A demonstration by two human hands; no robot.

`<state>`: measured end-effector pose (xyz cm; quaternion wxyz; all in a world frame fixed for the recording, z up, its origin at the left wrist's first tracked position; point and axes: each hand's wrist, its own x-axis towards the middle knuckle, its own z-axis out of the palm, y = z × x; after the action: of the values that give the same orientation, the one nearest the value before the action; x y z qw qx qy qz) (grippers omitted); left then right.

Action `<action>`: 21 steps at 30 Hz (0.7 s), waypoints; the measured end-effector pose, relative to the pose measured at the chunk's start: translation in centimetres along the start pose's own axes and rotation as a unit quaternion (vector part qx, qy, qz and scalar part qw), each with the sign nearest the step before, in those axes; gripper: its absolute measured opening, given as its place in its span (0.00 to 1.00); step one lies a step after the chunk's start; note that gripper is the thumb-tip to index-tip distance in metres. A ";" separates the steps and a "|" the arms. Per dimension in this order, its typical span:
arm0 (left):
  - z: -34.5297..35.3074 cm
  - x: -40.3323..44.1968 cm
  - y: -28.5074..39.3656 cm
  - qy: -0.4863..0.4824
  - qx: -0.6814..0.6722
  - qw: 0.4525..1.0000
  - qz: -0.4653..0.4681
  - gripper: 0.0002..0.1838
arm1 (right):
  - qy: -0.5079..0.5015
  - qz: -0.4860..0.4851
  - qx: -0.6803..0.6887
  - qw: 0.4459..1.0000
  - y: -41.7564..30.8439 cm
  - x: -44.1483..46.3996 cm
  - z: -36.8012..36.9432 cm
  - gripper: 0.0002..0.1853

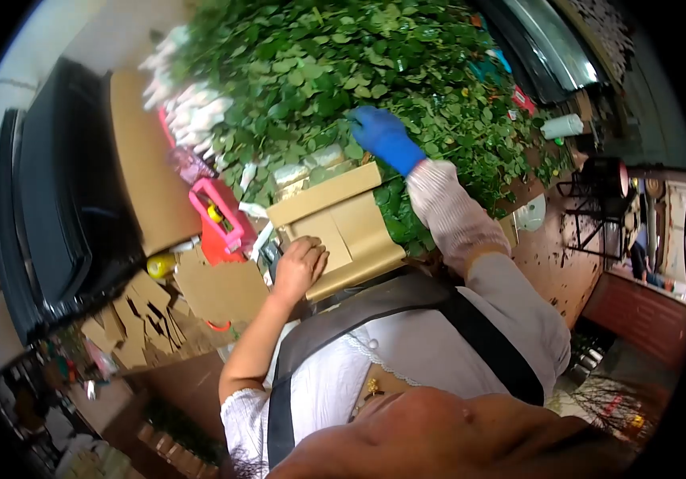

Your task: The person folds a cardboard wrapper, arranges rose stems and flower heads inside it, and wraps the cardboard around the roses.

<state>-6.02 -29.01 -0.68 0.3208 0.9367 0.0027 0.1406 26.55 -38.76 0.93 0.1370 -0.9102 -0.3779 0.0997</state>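
Note:
My left hand [300,267], bare, lies on the left edge of a brown cardboard wrapper [363,215], its fingers together and resting on the surface. The wrapper has a raised flap along its far side and a rolled near edge close to my body. In a blue glove, my right hand [387,137] reaches past the wrapper to the near side of a large heap of green leafy stems [311,76]. Its fingers are curled in at the leaves, and what they hold is hidden. More leaves [399,211] lie beside the wrapper's right edge.
Left of the wrapper stand a pink tape dispenser [219,215] and cut cardboard pieces [219,287]. White-wrapped bundles [195,116] edge the leaf heap. Black sheeting [87,184] stands at far left. A white roll [562,126] and a dark stool [598,195] are at right.

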 end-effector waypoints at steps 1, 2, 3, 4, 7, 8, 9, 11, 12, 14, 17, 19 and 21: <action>0.0 0.1 0.1 0.000 0.002 1.000 -0.001 0.05 | -0.027 0.050 -0.140 0.988 1.9 2.0 2.8 0.13; -0.1 0.2 0.3 0.002 0.004 1.000 0.001 0.05 | -0.022 0.024 -0.184 0.982 3.9 3.4 5.1 0.14; -0.1 0.2 0.4 -0.003 -0.002 1.000 -0.005 0.05 | -0.018 -0.003 -0.228 0.973 5.7 4.5 7.2 0.15; -0.1 0.0 0.4 -0.008 -0.008 1.000 -0.013 0.06 | -0.016 -0.031 -0.272 0.962 6.7 5.0 8.3 0.16; -0.3 0.3 0.7 -0.008 -0.004 1.000 -0.014 0.05 | -0.099 -0.058 -0.237 0.965 6.1 4.6 5.5 0.14; -0.4 0.3 0.9 -0.002 0.004 1.000 -0.011 0.05 | -0.159 -0.061 -0.217 0.961 5.5 4.4 3.4 0.14; -0.3 0.1 0.9 0.000 0.001 1.000 -0.008 0.05 | -0.147 -0.032 -0.167 0.974 5.6 3.8 1.7 0.13; 0.0 0.0 0.5 0.010 -0.002 1.000 -0.003 0.06 | -0.032 -0.092 -0.073 0.993 5.8 1.3 -3.0 0.13; 0.1 -0.1 0.3 0.001 0.004 1.000 -0.008 0.06 | 0.023 -0.126 -0.025 0.991 6.0 0.3 -5.2 0.13; 0.3 -0.4 0.1 0.002 0.002 1.000 -0.010 0.07 | 0.137 -0.188 -0.068 0.970 6.5 -1.3 -7.8 0.13; 0.4 -0.6 -0.2 0.000 0.013 1.000 0.002 0.07 | 0.019 -0.092 -0.150 0.984 6.5 -1.5 -7.7 0.16; 0.4 -0.7 -0.4 -0.006 0.016 1.000 0.004 0.07 | -0.093 0.009 -0.177 0.980 6.1 -0.5 -6.8 0.22; 0.5 -0.8 -0.4 -0.010 0.024 1.000 0.004 0.07 | -0.022 -0.068 -0.121 0.990 8.6 -0.3 -1.4 0.24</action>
<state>-6.64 -29.09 -1.48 0.2976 0.9455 -0.0012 0.1321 32.41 -45.04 -0.54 0.0240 -0.8901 -0.4507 0.0634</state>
